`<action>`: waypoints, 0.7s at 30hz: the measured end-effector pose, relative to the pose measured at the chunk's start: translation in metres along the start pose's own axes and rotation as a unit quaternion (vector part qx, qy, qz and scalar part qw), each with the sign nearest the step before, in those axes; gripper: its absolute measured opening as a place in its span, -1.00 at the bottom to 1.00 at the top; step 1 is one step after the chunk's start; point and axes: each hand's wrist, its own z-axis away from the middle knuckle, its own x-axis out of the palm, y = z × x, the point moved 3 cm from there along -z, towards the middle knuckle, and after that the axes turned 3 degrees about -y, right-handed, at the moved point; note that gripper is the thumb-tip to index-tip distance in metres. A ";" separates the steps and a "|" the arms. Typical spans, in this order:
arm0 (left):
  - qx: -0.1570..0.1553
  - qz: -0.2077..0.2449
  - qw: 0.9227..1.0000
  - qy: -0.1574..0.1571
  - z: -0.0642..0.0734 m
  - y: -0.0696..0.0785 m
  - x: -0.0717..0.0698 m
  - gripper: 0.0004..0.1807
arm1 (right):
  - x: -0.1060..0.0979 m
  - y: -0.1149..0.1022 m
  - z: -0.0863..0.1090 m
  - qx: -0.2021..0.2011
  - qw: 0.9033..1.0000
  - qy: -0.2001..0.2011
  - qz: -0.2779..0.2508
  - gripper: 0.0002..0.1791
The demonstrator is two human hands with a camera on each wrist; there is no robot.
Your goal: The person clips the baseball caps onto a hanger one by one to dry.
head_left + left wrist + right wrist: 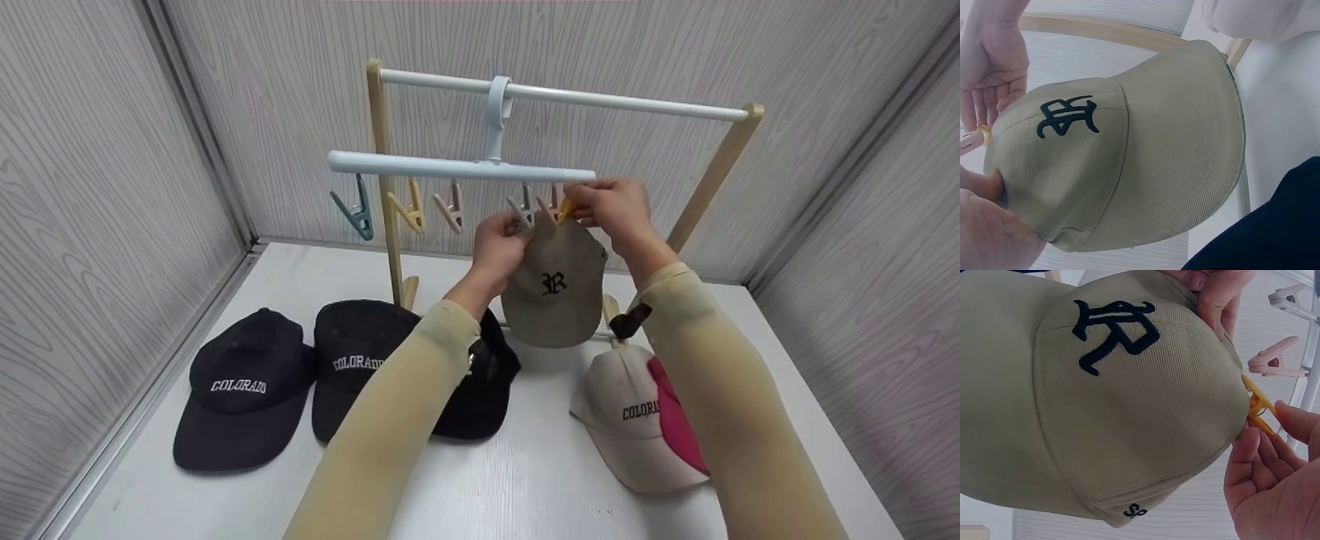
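1. Pale sleeves fill the foreground, leading up to two hands at work near the right end of a white hanger hooked over the rod of a wooden-legged rack.
2. Between the hands, the khaki cap is held with its crown up and brim down, raised off the bench.
3. Left hand: pinching the cap's edge at the left of the crown, apparently bearing much of its weight. That support is worth preserving until the clip has taken over.
4. Right hand: grasping the orange clip, thumb against one handle and fingers by the other. The clip's nose meets the crown's edge; whether it has bitten the cloth I cannot tell.
5. To seat it well, squeeze the handles fully, feed a decent fold of fabric deep between the jaws, then ease off gradually.
6. Mind the neighbouring pink clip, which sits close enough to snag the crown. Tilting the orange one slightly away should help.
7. Before the left hand lets go, a light downward tug would test the hold; a shallow bite could slip and drop the cap.
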 end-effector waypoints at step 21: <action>-0.021 -0.011 1.000 -0.001 -0.001 -0.002 -0.003 -0.92 | 0.003 0.012 -0.001 0.006 1.000 -0.005 -0.016 -0.48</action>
